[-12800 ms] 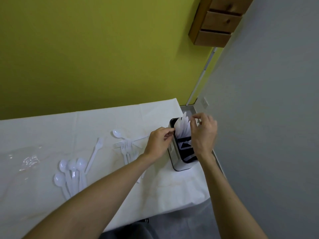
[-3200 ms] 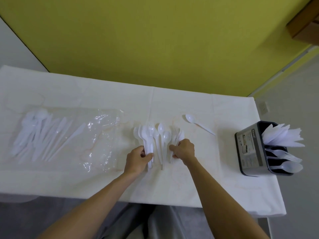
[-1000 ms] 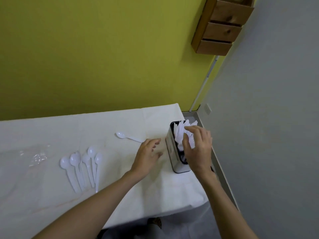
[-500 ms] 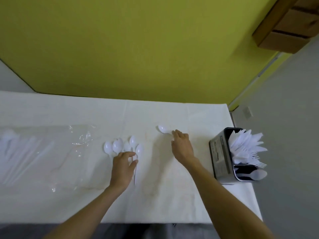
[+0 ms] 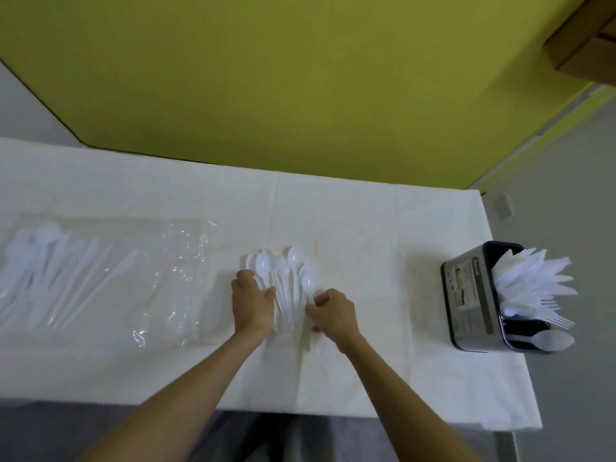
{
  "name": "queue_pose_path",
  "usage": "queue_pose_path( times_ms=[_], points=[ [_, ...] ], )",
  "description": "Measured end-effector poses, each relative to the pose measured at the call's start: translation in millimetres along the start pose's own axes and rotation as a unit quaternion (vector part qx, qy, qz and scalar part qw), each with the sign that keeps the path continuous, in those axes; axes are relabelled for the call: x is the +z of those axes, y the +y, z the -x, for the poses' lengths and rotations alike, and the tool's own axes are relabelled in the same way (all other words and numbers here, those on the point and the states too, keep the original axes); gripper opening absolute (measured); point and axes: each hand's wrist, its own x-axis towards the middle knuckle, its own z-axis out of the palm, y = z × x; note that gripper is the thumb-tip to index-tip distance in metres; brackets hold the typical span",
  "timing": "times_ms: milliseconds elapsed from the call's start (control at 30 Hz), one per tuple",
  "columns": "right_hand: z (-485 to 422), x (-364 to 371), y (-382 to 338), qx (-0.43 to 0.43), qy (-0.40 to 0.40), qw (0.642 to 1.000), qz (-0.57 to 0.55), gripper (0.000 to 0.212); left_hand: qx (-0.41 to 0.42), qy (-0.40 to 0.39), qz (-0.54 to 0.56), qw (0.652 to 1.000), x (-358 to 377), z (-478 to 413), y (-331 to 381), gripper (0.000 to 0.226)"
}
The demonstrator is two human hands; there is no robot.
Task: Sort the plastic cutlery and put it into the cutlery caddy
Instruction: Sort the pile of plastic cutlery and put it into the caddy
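Several white plastic spoons lie bunched on the white tablecloth, bowls pointing away from me. My left hand rests against the bunch's left side, fingers spread, thumb touching the handles. My right hand sits at the right side with fingers curled around the handle of the rightmost spoon. The grey cutlery caddy stands at the table's right edge, holding knives at the back, forks in the middle and one spoon in front.
A clear plastic bag with more white cutlery inside lies on the left of the table. The yellow wall rises behind the table. The near table edge runs just under my forearms. A wooden cabinet hangs at the top right.
My right hand has brought the lone spoon from the right over to the group. Both hands have closed in on the spoons, which now lie bunched together.
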Motion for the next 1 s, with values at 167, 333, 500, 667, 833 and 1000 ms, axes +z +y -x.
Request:
queue_pose_path(
  times_ms=[167,333,500,667,833,1000],
  points=[
    [-2.6,27.7,-12.3,-0.037,0.05,0.997,0.038,0.032,-0.024,-0.003,0.04,0.999,-3.1,0.3,-4.2,0.037],
    [-20.0,24.5,-29.2,-0.048,0.053,0.994,0.085,0.018,-0.047,-0.04,0.056,0.997,-12.3,-3.8,-13.3,0.028],
    [-24.2,26.5,-42.0,-0.075,0.027,0.99,0.119,0.026,-0.061,-0.044,0.079,0.994,-17.6,-5.4,-18.1,0.026],
    [-20.5,25.2,-46.0,-0.06,0.016,0.981,0.183,0.021,-0.067,-0.051,0.067,0.994,-15.3,-7.0,-5.5,0.04],
    [-6.0,4.2,-18.7,-0.029,0.02,0.991,0.126,0.019,0.01,-0.089,-0.06,0.994,-4.6,-11.6,7.5,0.05],
    [13.6,-34.5,3.5,-0.015,0.021,0.997,-0.073,0.015,0.012,-0.141,-0.117,0.983,0.2,-12.2,14.1,0.016]
  ],
)
